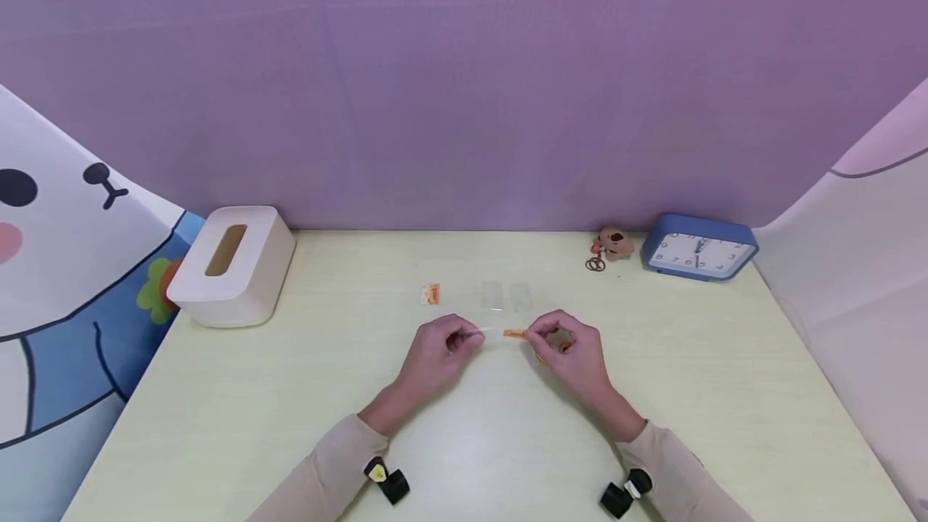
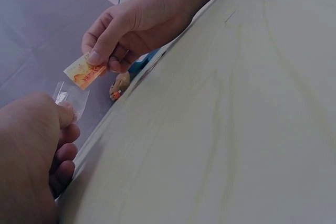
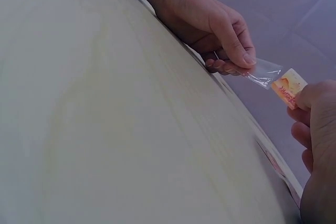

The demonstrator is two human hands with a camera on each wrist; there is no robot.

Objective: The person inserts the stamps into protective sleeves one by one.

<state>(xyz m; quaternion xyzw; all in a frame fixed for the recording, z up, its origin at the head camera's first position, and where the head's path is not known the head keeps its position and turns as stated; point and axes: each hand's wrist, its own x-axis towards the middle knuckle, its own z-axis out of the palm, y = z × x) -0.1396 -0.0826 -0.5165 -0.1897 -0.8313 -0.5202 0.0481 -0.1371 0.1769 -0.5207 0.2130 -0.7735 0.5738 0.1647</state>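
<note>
My left hand point(image 1: 437, 350) pinches a small clear plastic sleeve point(image 3: 266, 72) between thumb and fingertips. Facing it, my right hand point(image 1: 577, 354) holds a little orange-and-yellow printed card point(image 2: 80, 74) by one end. The card's free edge points toward the sleeve, close to its opening side in the right wrist view. Both hands are over the middle of the table. More orange point(image 1: 561, 339) shows between and under the right fingers, mostly hidden by them.
Beyond the hands lie another small printed card point(image 1: 431, 294) and two clear sleeves point(image 1: 493, 296) point(image 1: 520, 296). A white tissue box point(image 1: 250, 288) stands at the back left. At the back right are a brown plush keychain point(image 1: 615, 242) and a blue clock point(image 1: 699, 248).
</note>
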